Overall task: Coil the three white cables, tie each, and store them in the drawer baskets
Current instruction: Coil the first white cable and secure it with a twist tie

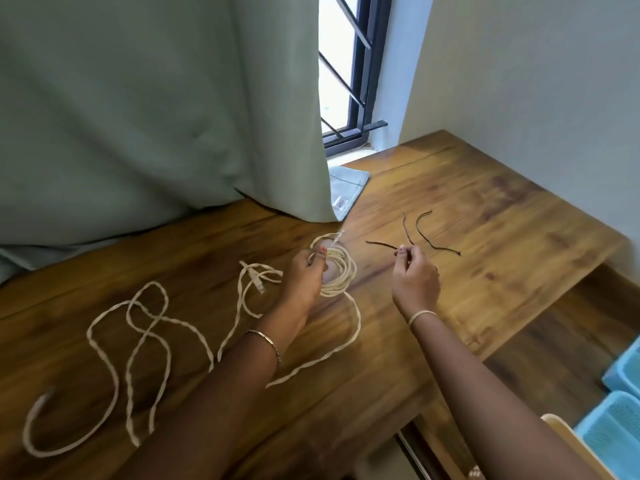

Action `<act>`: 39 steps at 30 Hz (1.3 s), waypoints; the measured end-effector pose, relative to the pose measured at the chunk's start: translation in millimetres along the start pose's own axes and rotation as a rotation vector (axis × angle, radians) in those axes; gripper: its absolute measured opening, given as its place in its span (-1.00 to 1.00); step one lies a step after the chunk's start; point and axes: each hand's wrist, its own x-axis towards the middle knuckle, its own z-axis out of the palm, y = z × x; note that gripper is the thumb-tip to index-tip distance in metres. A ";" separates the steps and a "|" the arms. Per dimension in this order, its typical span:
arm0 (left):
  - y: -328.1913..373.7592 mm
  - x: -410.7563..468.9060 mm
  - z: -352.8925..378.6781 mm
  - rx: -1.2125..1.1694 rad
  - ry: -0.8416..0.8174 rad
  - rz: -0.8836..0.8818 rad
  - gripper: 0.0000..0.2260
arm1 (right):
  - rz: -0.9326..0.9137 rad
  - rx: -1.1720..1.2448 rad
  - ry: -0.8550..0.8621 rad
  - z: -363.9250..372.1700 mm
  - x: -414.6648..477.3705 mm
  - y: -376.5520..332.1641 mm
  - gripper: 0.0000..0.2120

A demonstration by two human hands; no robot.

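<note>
While in left fingers (312, 261), coil (347, 269) near tie (381, 244)

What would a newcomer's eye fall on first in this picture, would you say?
At mid-table the left hand holds a coiled white cable while the right hand pinches a dark tie beside it. Loose white cable sprawls over the wooden table to the left, and blue baskets show at lower right.
</note>
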 end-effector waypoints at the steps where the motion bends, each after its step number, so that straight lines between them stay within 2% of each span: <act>1: 0.0 1.5 1.1 -0.002 0.001 0.005 -0.80 | -0.004 -0.070 0.011 0.1 4.8 7.0 -0.80; 4: 0.4 6.7 5.3 -0.002 0.001 0.001 -0.81 | -0.034 -0.250 -0.009 0.6 21.0 18.8 -0.83; 10: 4.3 19.3 11.5 -0.025 -0.005 -0.045 -0.81 | -0.288 -0.515 -0.185 9.3 50.9 21.7 -0.79; 15: 6.6 28.0 15.9 -0.005 0.002 -0.036 -0.73 | -0.401 -0.682 -0.142 12.1 62.4 13.7 -0.90; 21: 6.5 35.0 15.3 0.022 0.003 -0.014 -0.72 | -0.496 -0.709 -0.224 18.2 62.0 5.6 -0.80; 23: 7.3 35.5 12.6 0.037 0.004 -0.007 -0.72 | -0.442 -0.625 -0.244 18.8 60.2 3.5 -0.82; 26: 6.9 35.1 8.3 0.037 0.010 0.005 -0.72 | -0.313 -0.351 -0.271 17.2 57.2 -4.9 -0.82; 32: 12.2 30.3 -1.5 0.072 0.005 0.012 -0.68 | -0.198 0.103 -0.365 -3.8 34.7 -32.4 -0.75; 35: 13.6 24.1 -7.2 0.097 0.019 0.044 -0.67 | -0.183 0.241 -0.401 -14.8 21.8 -46.8 -0.75; 39: 13.1 15.1 -15.4 0.109 0.046 0.069 -0.68 | -0.189 0.398 -0.382 -23.8 7.2 -68.8 -0.87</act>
